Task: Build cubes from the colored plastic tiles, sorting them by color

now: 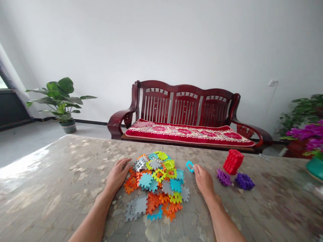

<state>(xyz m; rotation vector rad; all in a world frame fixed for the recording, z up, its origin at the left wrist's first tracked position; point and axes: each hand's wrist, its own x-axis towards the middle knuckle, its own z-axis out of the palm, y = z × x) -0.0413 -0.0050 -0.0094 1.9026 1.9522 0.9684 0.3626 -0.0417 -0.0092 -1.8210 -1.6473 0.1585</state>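
Observation:
A pile of flat, toothed plastic tiles [156,181] in orange, blue, grey and lime lies on the table between my hands. My left hand [118,174] rests at the pile's left edge, fingers stretched out and touching the tiles. On the pile's right side my right hand [204,179] lies flat, its fingertips next to a single light-blue frame tile [189,166]. Neither hand holds anything.
A red cylinder built of tiles [233,161] stands right of my right hand, with two purple tile clusters [237,179] before it. The marbled table [63,174] is glossy. Behind it are a red wooden bench [186,117], a potted plant [62,101] and purple flowers [309,132].

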